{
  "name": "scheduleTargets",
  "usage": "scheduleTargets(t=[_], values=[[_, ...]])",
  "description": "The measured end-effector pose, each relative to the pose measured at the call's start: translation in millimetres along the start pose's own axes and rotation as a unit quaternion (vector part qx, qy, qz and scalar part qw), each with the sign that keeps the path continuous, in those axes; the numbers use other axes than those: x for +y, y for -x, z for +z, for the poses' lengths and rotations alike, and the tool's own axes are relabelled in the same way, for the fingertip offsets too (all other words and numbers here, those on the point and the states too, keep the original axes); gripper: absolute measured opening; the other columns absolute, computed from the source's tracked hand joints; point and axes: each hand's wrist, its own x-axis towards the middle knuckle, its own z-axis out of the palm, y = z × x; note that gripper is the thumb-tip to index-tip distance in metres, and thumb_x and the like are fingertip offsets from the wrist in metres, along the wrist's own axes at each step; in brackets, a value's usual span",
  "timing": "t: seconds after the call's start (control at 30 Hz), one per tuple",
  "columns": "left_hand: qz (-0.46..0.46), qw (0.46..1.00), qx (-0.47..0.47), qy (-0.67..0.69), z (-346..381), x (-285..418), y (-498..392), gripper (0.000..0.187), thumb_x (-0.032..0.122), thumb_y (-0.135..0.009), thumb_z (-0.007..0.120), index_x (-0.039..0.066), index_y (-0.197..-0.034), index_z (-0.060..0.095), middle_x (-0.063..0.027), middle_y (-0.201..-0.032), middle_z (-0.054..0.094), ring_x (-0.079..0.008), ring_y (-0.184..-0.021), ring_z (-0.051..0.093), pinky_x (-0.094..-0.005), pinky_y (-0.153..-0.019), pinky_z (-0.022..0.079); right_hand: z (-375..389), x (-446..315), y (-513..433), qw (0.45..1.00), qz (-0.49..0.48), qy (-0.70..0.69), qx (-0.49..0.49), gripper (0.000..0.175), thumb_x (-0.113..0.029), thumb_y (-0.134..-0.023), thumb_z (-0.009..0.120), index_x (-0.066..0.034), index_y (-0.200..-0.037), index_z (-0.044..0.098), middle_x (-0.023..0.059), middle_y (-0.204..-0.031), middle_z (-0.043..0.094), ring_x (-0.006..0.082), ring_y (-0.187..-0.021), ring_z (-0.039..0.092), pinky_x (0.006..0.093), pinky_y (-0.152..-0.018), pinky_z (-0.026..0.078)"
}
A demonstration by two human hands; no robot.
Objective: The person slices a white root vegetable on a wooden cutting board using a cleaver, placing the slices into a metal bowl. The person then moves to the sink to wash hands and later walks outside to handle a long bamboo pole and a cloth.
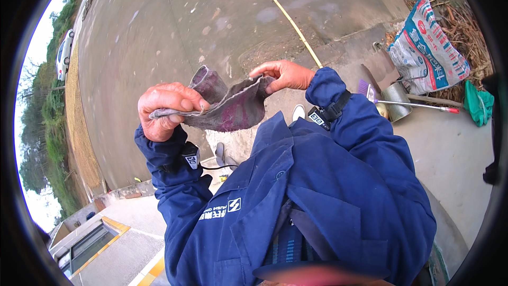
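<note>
A worn grey cloth (238,113) with purplish patches and frayed edges is stretched between my two hands, in front of my chest. My left hand (164,105) pinches one end between thumb and fingers. At the other end, my right hand (282,75) grips the edge with thumb and forefinger. The cloth sags in the middle, and a flap of it (208,83) folds up on the far side. Dark blue jacket sleeves cover both arms, with a strapped device at each wrist.
A bamboo pole (287,16) lies on the concrete ground (222,20). To the right are a printed woven sack (430,51), a purple-bristled brush (367,89), a metal can (397,102) and a green plastic bag (478,103). A white car (64,55) is parked far left.
</note>
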Motion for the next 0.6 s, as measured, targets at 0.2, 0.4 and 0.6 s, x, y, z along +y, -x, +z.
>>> scheduleTargets(t=[0.2,0.4,0.6], values=[[-0.034,0.986,0.15,-0.059,-27.7,-7.2,40.5,0.021,0.017,-0.093,0.069,-0.003,-0.099,0.066,-0.0201,-0.097,0.069,-0.0298,-0.091,0.069,-0.0383,-0.082,0.054,-9.9,14.4,0.8,0.983,-0.026,0.094,0.153,0.021,-0.009,-0.078,0.08,-0.0035,-0.097,0.072,0.0035,-0.097,0.069,0.0128,-0.085,0.062,0.0275,-0.073,0.05],[-0.204,0.906,0.299,-0.219,-68.8,-66.0,74.2,0.02,0.008,-0.094,0.068,0.001,-0.113,0.069,0.0038,-0.098,0.064,-0.0056,-0.089,0.055,-0.0208,-0.078,0.044,-33.6,-20.5,18.2,0.87,-0.159,0.354,0.303,0.016,-0.009,-0.073,0.08,-0.0034,-0.082,0.068,0.0068,-0.098,0.067,0.0195,-0.089,0.064,0.0324,-0.081,0.052],[-0.278,0.872,0.263,-0.305,-73.6,-88.3,22.0,0.019,0.006,-0.089,0.072,0.0,-0.107,0.071,-0.0033,-0.091,0.072,-0.0091,-0.085,0.063,-0.0257,-0.076,0.052,-30.8,-134.3,36.1,0.748,-0.085,0.577,0.317,0.013,-0.009,-0.075,0.076,-0.0041,-0.083,0.067,0.011,-0.089,0.069,0.0239,-0.082,0.067,0.0329,-0.073,0.053]])
